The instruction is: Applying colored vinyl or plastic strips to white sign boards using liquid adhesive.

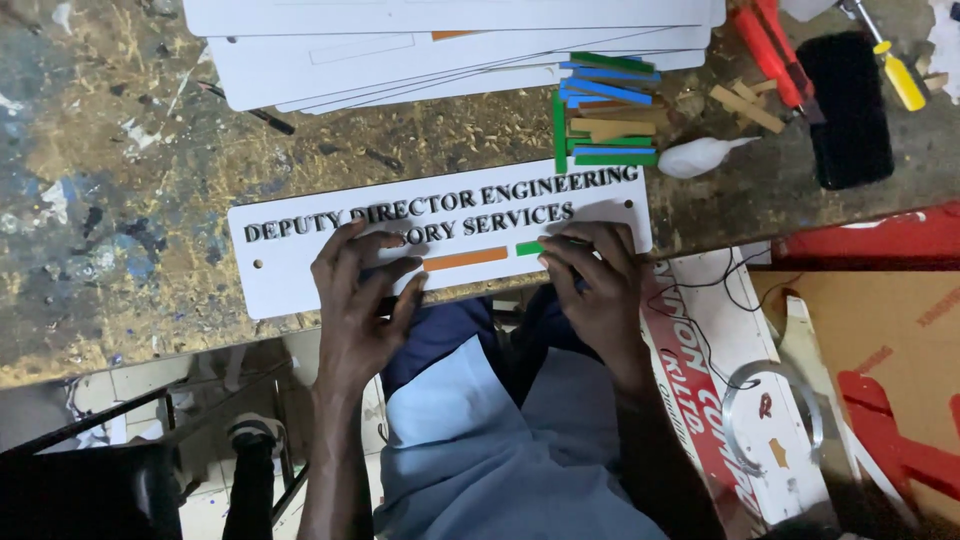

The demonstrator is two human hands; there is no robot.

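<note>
1. A worn, paint-stained wooden workbench fills the upper half of the frame; tiled floor is seen below its edge at lower left.
2. A white sign plate with raised dark lettering lies at the bench's near edge, centre of the frame.
3. The left hand is laid flat on the plate, fingers spread and closed on nothing.
4. The right hand is pressed on the plate's right part, fingers curled at a green strip; whether the strip is pinched cannot be told.
5. An orange strip lies on the plate between the two hands, which are kept apart.
6. A stack of white boards is seen at upper centre, with loose green, blue and tan strips just right of it.
7. A white glue bottle, a black phone, red-handled pliers and a yellow-handled screwdriver lie at upper right.
8. No container is clearly seen.
</note>
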